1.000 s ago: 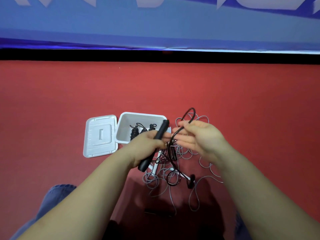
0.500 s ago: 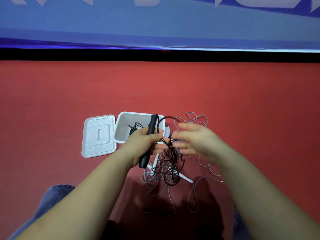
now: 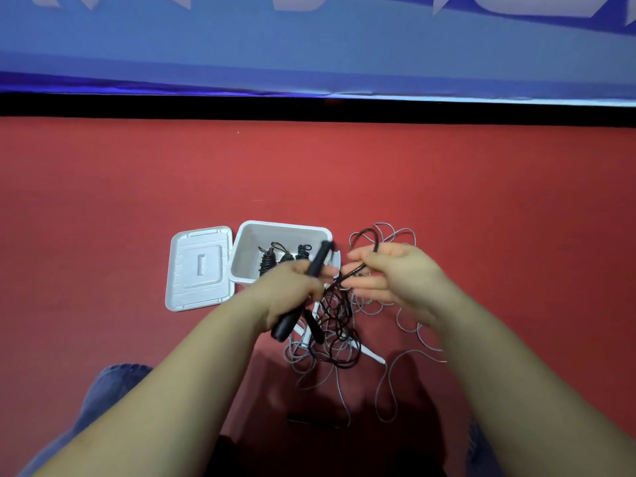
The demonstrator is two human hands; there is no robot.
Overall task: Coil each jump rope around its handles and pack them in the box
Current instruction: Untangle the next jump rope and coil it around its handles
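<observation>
Head view: the left hand (image 3: 292, 290) grips a black handle (image 3: 303, 290) at six o'clock from the white box (image 3: 247, 242). The right hand (image 3: 389, 270) pinches the black rope (image 3: 347, 275), which looks light, limp and tangle-prone; better held by the stiff handle. A grey rope (image 3: 406, 325) sprawls beneath.

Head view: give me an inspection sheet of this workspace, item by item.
Surface: red floor.
Job's things: white box open, coiled black ropes inside; black jump rope partly loose; grey jump rope tangled on the floor.
Clutter: box lid lying left of the box.
Grippers: left hand grips a black handle; right hand pinches the black cord.
Cables: nothing seen apart from the ropes.
Surroundings: blue wall, black strip at its base.
</observation>
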